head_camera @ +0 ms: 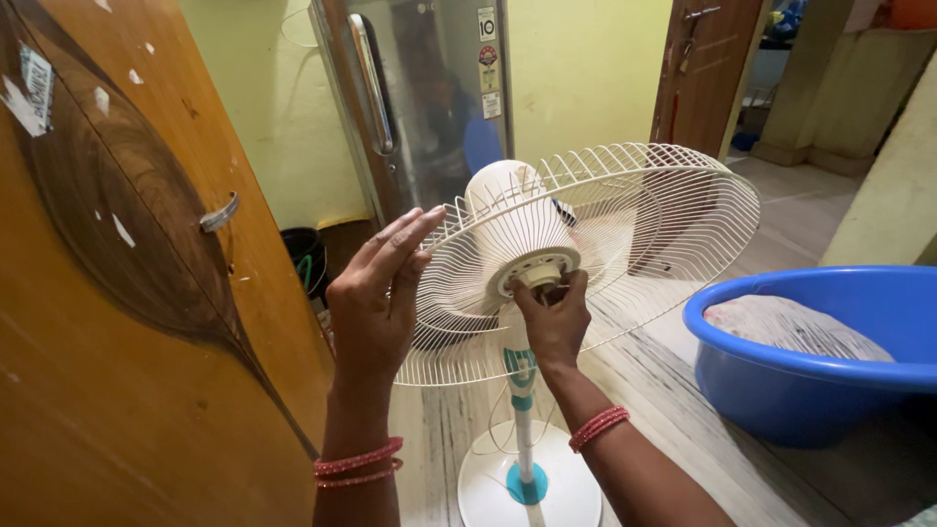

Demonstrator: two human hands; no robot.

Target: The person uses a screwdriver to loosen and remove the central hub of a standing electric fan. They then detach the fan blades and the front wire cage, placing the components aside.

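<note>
At the centre of the frame a white pedestal fan [527, 429] stands on the floor, its wire guard [625, 224] tilted back. The left hand [376, 303] rests open and flat against the guard's left rim. The right hand [554, 317] pinches the small hub [540, 275] at the guard's middle. A blue tub [781, 381] sits at lower right, well apart.
</note>
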